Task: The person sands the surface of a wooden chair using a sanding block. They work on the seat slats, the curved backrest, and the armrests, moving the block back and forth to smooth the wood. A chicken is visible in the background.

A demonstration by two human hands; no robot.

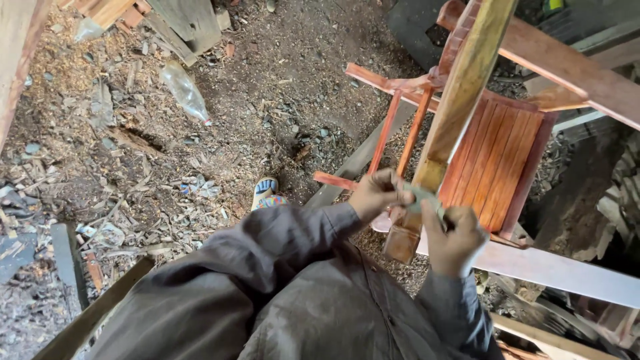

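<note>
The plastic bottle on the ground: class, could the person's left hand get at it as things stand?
Probably not without moving. The left hand is at the wooden leg with the right hand, holding a grey-green strip. The bottle lies far off across the littered ground, though nothing blocks the way.

Dirt floor (300,73) with wood scraps (133,200)
</note>
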